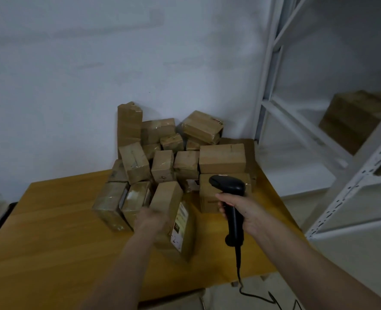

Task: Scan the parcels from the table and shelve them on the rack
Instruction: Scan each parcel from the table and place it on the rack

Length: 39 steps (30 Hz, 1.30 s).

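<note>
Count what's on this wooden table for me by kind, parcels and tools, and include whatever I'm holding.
Brown cardboard parcels in the pile: about 15, since stacking hides some
Brown labelled parcel gripped by left hand: 1
Black handheld barcode scanner in right hand: 1
Total: about 17

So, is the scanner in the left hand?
No, the right hand grips the scanner; the left hand holds a parcel.
</note>
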Tool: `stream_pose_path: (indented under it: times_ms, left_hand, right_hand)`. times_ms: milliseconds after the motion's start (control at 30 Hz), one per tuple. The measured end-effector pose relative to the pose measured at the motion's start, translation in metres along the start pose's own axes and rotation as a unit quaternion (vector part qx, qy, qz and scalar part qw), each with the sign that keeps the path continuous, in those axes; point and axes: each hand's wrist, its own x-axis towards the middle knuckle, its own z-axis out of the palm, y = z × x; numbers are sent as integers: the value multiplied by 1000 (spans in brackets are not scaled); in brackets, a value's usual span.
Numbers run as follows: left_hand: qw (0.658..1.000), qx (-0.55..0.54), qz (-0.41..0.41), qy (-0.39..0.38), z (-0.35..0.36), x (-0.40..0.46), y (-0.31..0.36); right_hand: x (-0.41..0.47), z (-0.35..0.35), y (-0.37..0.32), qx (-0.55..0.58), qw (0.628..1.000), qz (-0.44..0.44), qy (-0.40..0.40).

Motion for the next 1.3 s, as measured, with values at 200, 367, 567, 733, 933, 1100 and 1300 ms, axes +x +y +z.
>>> stream_pose_path:
  times_ms: [200, 367, 567, 733, 933, 1100, 1300]
  left_hand:
    - [987, -146, 34, -64, -13, -42, 11]
    - [941, -287, 37, -175, -20, -80, 8]
    - [890, -357, 83, -272, -13, -111, 4]
    - [885, -335, 105, -307, -9, -111, -1]
    - [928, -208, 111, -288, -5, -112, 8]
    - [934, -218, 112, -259, 1, -116, 15]
    - [924, -289, 106, -227, -1, -106, 23]
  right_hand:
    - [-21, -24, 1, -5, 999, -7, 36]
    - [-41, -35, -3, -26, 998, -23, 59]
    - [-58, -49, -15, -8, 998, -51, 33]
    - [-64, -60, -19, 9, 997, -68, 43]
    - [-72, -65, -23, 0, 994, -100, 47]
    - [-79, -66, -28, -15, 990, -129, 44]
    - [-81, -59, -31, -72, 976, -196, 66]
